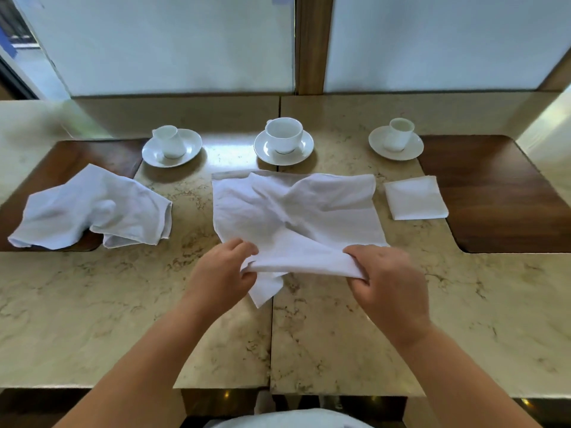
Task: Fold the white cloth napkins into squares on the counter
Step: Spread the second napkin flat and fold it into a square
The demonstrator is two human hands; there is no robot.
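Across the marble tabletop, centre: open white napkin, rumpled, near edge lifted off the surface. Left hand pinches that edge at its 7 o'clock corner; right hand is clamped on the same edge at 5 o'clock. Crumpled napkin lies at 9 o'clock, partly over a dark wood inlay. Folded square napkin sits at 3 o'clock. Three cups on saucers stand in a row at 12 o'clock.
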